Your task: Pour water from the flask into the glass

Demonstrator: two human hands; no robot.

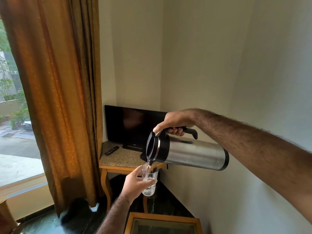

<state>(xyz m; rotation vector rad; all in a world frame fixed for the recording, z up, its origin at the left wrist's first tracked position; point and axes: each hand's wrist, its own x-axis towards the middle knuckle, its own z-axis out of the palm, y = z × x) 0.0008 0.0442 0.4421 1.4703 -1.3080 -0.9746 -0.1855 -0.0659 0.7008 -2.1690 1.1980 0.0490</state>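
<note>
A steel flask (194,153) with a black lid and black handle is tipped almost level in mid-air, spout down to the left. My right hand (175,123) grips its handle from above, thumb near the lid. A thin stream of water falls from the spout into a clear glass (149,180) just below it. My left hand (136,182) holds the glass upright, fingers wrapped round its middle. The glass holds some water in its lower part.
A corner table (118,159) with a stone top stands behind the hands, bearing a dark television (135,125) and a remote control (111,150). An orange curtain (59,98) hangs at the left by a window. A glass-topped wooden table (162,223) lies below. The wall runs close on the right.
</note>
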